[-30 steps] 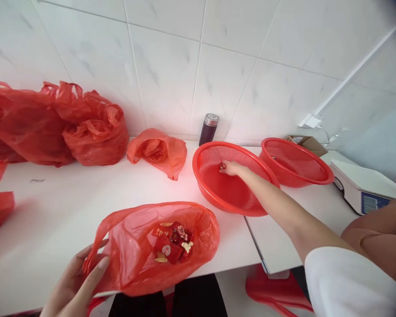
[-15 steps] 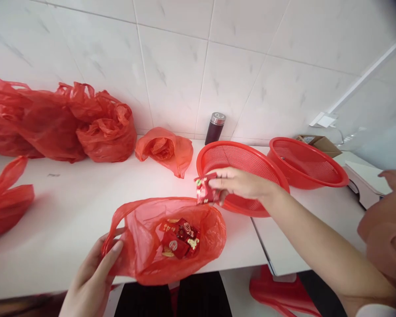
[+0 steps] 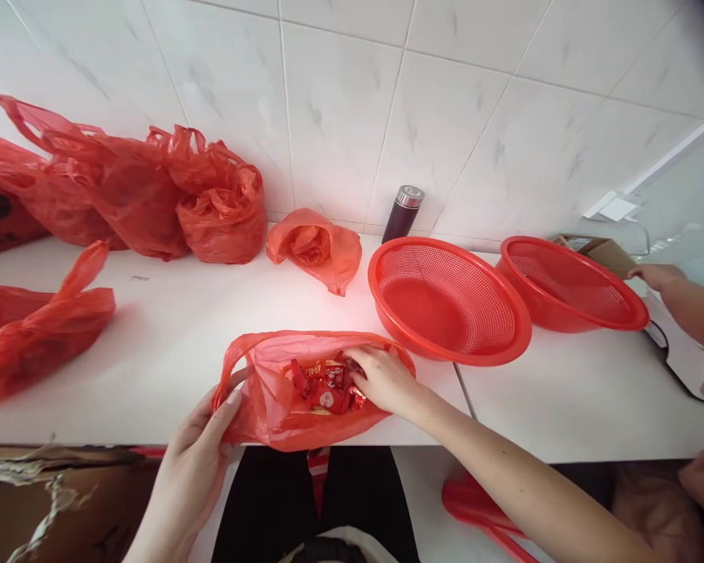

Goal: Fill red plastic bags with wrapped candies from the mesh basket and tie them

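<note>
Low at the table's front edge, a red plastic bag (image 3: 270,426) lies with its mouth wide. Inside are several wrapped candies (image 3: 327,400) in red, some printed with gold. My left hand (image 3: 202,426) pinches the bag's left handle between thumb and fingers. My right hand (image 3: 381,377) reaches into the bag from the right, its fingers curled on a dark red wrapped candy (image 3: 355,365); the bag's folds and the other candies partly hide the fingertips.
Two red mesh baskets (image 3: 449,293) (image 3: 569,285) stand to the right, before a dark flask (image 3: 403,214). Filled red bags (image 3: 220,215) line the wall at left. Another person's arm (image 3: 689,301) is at far right. A cardboard box (image 3: 52,508) sits below the table's left side.
My right hand has moved from beside the near basket down into the bag, carrying a wrapped candy. My left hand keeps its hold on the bag's handle. The camera view has shifted.
</note>
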The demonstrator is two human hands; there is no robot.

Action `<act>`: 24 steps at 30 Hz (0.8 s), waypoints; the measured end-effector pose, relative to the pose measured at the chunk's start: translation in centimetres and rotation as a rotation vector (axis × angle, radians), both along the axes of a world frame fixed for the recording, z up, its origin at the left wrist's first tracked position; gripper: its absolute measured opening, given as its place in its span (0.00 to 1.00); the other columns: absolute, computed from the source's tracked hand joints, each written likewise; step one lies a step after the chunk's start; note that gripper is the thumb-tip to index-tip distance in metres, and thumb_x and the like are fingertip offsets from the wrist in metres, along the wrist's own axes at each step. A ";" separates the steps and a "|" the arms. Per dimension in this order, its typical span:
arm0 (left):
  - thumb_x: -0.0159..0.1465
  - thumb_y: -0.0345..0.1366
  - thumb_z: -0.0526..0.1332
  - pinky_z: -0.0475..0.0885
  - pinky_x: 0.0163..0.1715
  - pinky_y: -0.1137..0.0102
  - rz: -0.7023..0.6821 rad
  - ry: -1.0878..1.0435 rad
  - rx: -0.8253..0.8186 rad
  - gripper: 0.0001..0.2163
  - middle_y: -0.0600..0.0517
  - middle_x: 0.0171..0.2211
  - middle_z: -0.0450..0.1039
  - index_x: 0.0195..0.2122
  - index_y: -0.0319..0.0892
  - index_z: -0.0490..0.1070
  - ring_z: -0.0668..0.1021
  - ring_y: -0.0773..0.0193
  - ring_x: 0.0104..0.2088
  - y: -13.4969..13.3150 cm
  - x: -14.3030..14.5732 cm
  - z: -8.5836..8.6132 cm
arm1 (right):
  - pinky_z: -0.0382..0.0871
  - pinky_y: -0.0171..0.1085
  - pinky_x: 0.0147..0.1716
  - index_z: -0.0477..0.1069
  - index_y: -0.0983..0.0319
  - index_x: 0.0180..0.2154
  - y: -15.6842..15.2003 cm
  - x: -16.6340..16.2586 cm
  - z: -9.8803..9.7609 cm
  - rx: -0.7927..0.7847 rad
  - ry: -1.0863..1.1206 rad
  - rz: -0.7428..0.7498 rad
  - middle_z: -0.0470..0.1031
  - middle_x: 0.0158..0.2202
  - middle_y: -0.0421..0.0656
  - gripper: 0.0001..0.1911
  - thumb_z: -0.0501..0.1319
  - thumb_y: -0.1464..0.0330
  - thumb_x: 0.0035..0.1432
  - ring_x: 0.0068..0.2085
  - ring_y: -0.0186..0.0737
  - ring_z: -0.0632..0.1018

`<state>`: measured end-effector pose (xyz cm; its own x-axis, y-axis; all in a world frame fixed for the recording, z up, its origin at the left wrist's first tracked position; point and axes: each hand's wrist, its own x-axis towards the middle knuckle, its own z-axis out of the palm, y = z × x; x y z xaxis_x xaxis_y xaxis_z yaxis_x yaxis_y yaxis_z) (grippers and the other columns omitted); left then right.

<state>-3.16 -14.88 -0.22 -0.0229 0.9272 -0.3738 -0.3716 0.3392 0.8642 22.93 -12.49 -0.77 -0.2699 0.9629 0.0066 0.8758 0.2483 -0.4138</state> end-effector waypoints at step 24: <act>0.51 0.46 0.70 0.72 0.21 0.72 -0.008 0.053 0.020 0.30 0.51 0.29 0.79 0.56 0.46 0.71 0.77 0.63 0.22 -0.8 0.7 1.4 | 0.68 0.34 0.36 0.66 0.59 0.33 -2.6 0.1 0.5 0.089 0.329 -0.040 0.72 0.33 0.38 0.10 0.56 0.80 0.53 0.35 0.36 0.74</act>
